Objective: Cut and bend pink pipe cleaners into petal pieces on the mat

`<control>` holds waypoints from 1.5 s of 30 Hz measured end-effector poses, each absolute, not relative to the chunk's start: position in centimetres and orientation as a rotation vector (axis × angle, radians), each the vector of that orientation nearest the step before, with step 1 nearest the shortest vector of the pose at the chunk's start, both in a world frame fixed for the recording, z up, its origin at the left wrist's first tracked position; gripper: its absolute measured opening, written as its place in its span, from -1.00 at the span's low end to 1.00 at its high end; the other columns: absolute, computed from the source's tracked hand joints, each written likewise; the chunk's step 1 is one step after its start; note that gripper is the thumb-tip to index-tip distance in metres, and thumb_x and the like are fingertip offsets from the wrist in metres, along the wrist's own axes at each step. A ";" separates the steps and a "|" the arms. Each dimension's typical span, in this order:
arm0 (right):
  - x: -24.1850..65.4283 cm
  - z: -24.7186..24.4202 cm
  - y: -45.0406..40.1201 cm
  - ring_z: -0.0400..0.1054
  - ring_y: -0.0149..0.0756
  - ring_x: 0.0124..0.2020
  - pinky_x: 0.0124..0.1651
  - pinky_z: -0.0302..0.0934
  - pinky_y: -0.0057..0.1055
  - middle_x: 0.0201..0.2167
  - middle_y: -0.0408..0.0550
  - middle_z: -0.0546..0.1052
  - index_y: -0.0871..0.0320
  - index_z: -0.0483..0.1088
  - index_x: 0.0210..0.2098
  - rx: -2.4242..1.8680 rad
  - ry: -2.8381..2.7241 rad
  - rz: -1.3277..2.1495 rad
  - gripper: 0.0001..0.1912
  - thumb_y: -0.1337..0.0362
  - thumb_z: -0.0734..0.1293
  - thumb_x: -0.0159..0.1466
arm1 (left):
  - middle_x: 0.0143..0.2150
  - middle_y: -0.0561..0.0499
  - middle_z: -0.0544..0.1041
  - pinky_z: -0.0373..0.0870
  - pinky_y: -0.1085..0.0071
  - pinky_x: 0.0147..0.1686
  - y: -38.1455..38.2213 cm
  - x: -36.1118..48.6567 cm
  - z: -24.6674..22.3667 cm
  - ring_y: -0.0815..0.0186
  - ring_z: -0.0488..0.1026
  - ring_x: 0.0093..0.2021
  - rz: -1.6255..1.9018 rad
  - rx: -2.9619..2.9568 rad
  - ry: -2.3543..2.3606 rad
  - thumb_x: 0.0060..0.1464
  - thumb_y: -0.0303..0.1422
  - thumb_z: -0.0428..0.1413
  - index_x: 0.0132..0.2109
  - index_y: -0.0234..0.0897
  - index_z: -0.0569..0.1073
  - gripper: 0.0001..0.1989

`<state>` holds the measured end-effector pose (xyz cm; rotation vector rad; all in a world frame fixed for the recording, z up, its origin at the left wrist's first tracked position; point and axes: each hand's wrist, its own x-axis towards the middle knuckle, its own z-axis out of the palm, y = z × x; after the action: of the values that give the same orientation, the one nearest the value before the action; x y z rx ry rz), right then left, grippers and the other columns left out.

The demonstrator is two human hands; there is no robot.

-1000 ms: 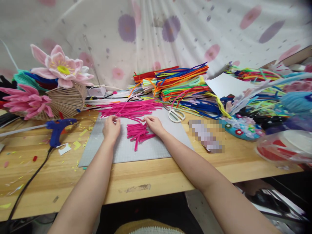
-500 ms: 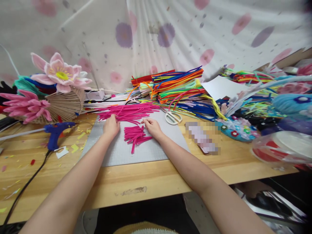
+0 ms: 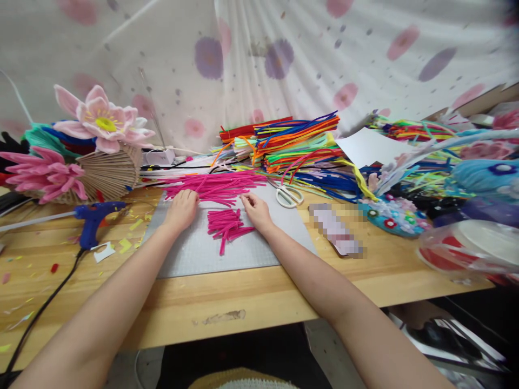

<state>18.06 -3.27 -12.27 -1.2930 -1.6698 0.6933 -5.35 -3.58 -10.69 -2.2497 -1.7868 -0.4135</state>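
Left grip (image 3: 182, 212): down it goes over the left ends of the long magenta stems (image 3: 231, 182), knuckles up, fingertips hidden, so pinching or not, I cannot tell
Right grip (image 3: 255, 212): fingers curled, thumb close by, just beside those stems' right ends, and whether anything is pinched I cannot tell
Long pile: sprawling across the far part of the grey mat (image 3: 255, 256)
Short magenta stems (image 3: 224, 220): loosely heaped at mid-mat
Scissors (image 3: 289, 196): white handles at the mat's far right edge
Glue gun (image 3: 93, 219): blue, on the counter (image 3: 227, 297), left of the mat
Coloured bundles (image 3: 300, 138): stacked high beyond the mat
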 end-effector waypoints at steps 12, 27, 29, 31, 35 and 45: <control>19.3 -9.2 -3.1 0.25 -0.39 -0.41 -0.34 0.04 -0.47 -0.48 -0.12 0.44 0.18 0.45 -0.42 -1.010 -2.074 0.750 -0.70 0.15 0.18 0.21 | -0.32 -0.11 0.40 0.21 0.31 -0.15 -6.1 -0.3 -8.6 0.24 0.32 -0.23 -1.059 -2.312 -1.581 0.13 -0.36 -0.15 -0.31 -0.25 0.32 -0.82; 18.9 -9.0 -3.0 -0.07 -0.60 -0.70 -0.62 -0.21 -0.54 -0.70 -0.30 0.16 0.19 0.29 -0.51 -0.896 -1.417 1.434 -0.64 0.00 0.35 -0.06 | -0.40 -0.06 0.52 0.39 0.39 -0.38 -7.8 1.2 -8.4 0.30 0.46 -0.40 -1.986 -2.380 -2.414 0.00 -0.26 0.05 -0.30 -0.34 0.46 -0.78; 18.4 -9.3 -2.8 -0.04 -0.58 -0.69 -0.62 -0.17 -0.53 -0.70 -0.29 0.19 0.18 0.26 -0.53 -0.909 -1.368 1.363 -0.62 -0.02 0.35 -0.07 | -0.40 -0.09 0.53 0.41 0.41 -0.41 -8.2 1.8 -8.0 0.31 0.48 -0.40 -2.291 -2.409 -2.713 -0.03 -0.31 0.09 -0.30 -0.38 0.46 -0.80; 17.8 -9.4 -2.9 0.02 -0.57 -0.67 -0.60 -0.11 -0.53 -0.69 -0.28 0.22 0.17 0.24 -0.53 -0.906 -1.358 1.299 -0.60 -0.04 0.35 -0.08 | -0.38 -0.11 0.54 0.43 0.44 -0.39 -8.5 2.3 -7.7 0.31 0.50 -0.37 -2.488 -2.368 -2.944 -0.05 -0.37 0.11 -0.27 -0.40 0.46 -0.81; 16.9 -9.6 -3.4 0.13 -0.53 -0.60 -0.52 0.02 -0.53 -0.64 -0.25 0.27 0.18 0.24 -0.52 -0.872 -1.424 1.165 -0.61 -0.03 0.35 -0.06 | -0.40 -0.10 0.54 0.44 0.50 -0.41 -8.9 3.1 -7.6 0.30 0.52 -0.35 -2.628 -2.232 -3.050 -0.05 -0.39 0.14 -0.29 -0.41 0.45 -0.84; 16.4 -9.8 -3.7 0.16 -0.52 -0.59 -0.49 0.05 -0.52 -0.64 -0.24 0.30 0.19 0.24 -0.52 -0.822 -1.479 1.065 -0.68 0.05 0.33 0.03 | -0.30 -0.13 0.56 0.43 0.48 -0.33 -8.8 2.7 -8.2 0.30 0.52 -0.31 -2.430 -2.465 -2.981 -0.13 -0.38 0.18 -0.31 -0.41 0.49 -0.81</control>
<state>16.37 -3.72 -9.83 -0.8224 -1.4792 1.0645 2.69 -8.85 -8.17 -2.4652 -2.9808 -2.4305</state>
